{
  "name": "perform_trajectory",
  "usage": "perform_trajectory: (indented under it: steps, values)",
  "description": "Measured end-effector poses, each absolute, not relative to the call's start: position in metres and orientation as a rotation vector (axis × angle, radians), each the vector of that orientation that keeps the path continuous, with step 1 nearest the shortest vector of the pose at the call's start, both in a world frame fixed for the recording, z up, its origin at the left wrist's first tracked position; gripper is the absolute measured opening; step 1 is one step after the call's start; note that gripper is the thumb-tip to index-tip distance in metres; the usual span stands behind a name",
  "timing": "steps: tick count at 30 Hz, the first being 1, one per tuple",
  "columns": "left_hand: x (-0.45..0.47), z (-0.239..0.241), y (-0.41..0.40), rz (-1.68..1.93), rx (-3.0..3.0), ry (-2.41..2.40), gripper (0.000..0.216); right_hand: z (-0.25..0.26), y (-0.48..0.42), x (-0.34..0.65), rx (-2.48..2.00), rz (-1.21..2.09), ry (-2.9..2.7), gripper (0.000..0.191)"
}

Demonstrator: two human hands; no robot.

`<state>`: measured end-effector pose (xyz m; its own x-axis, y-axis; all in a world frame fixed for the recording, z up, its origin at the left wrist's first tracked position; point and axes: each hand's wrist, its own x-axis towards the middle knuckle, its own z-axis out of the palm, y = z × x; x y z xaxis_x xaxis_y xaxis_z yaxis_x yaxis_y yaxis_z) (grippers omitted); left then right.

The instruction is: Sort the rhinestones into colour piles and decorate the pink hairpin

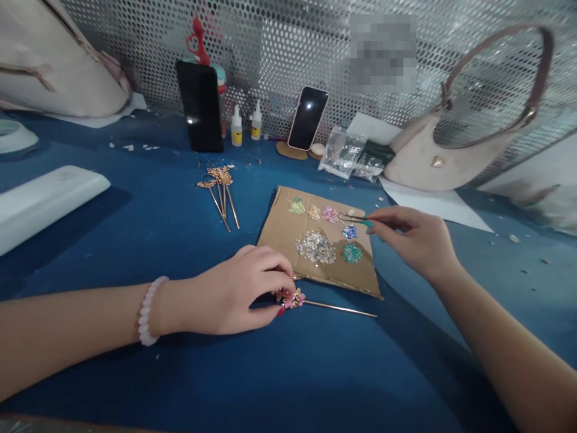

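My left hand (246,291) is closed around the flowered head of a hairpin (340,308), a long gold stick with pink petals that lies along the blue tabletop. Between the thumb and fingers of my right hand (412,237) is a pair of tweezers (354,218), pointing left. Its tips are at the small heap of pink rhinestones (330,214) on a cardboard sheet (277,225). Around that heap lie green rhinestones (296,205), champagne ones (314,211), blue ones (349,232), teal ones (352,254) and a larger silver pile (316,248). Whether the tweezers hold a stone is too small to tell.
Several bare gold hairpins (220,186) lie left of the cardboard. Behind stand a black tablet-like slab (201,107), two glue bottles (237,127) and a phone (309,118). Plastic bags (345,153) and a handbag (451,153) are right; a white case (54,201) is left.
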<state>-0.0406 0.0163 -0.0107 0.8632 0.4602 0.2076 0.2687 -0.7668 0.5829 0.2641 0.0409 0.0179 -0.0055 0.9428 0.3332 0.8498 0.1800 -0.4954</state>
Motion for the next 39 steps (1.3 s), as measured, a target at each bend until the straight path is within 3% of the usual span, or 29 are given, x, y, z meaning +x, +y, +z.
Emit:
perform_trajectory:
  steps: [24,39]
  values:
    - [-0.039,-0.011,0.017,0.404,2.549,0.558,0.020,0.022,0.036,0.268,-1.505,0.482,-1.960,0.017]
    - [-0.040,-0.009,0.017,0.412,2.471,0.558,0.019,0.013,0.043,0.277,-1.588,0.432,-2.003,0.019]
